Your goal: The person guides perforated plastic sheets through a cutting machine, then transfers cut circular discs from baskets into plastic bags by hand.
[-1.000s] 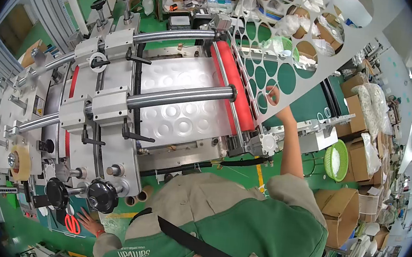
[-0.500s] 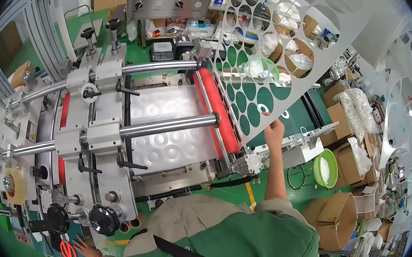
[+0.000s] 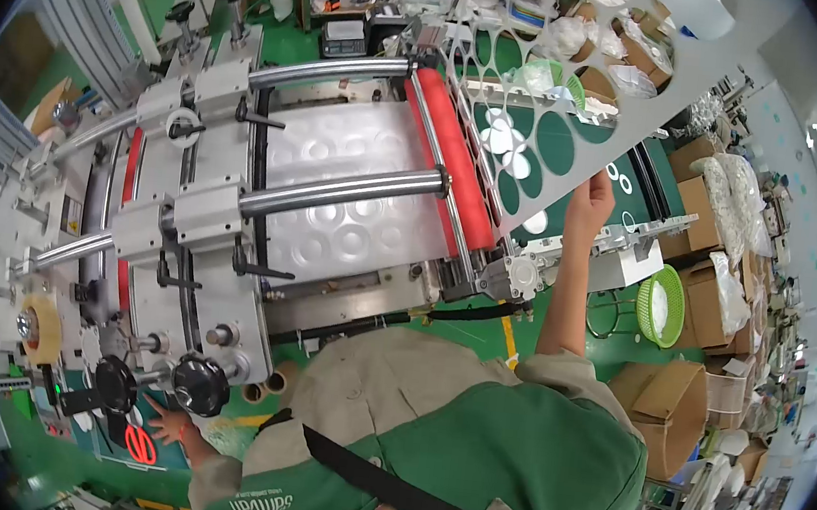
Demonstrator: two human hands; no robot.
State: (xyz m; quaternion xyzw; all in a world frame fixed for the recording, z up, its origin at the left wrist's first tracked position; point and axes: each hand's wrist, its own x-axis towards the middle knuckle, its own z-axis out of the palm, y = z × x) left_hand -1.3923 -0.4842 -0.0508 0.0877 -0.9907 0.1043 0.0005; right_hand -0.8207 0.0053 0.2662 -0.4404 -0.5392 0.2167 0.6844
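Note:
My right hand [image 3: 590, 202] pinches the lower edge of a white sheet [image 3: 631, 129] punched with rows of round holes. This sheet slants up from beside the red roller [image 3: 450, 165] of a metal machine. Behind it, white discs [image 3: 500, 137] and small rings [image 3: 625, 182] lie on a green conveyor belt [image 3: 554, 216]. At the lower left, my left hand [image 3: 174, 424] has its fingers spread over a green surface, holding nothing visible. Red-handled scissors [image 3: 141, 444] lie close to it.
An embossed metal plate [image 3: 346, 184] sits under two steel bars [image 3: 345, 193]. Black knobs [image 3: 201, 385] project near my left arm. On the right stand a green basket [image 3: 660, 306] and cardboard boxes [image 3: 656, 406]. A scale [image 3: 344, 39] is at the back.
My right hand has moved up and right with the sheet's edge. More white discs show on the belt. My left hand has shifted up beside the scissors, and the camera view has tilted.

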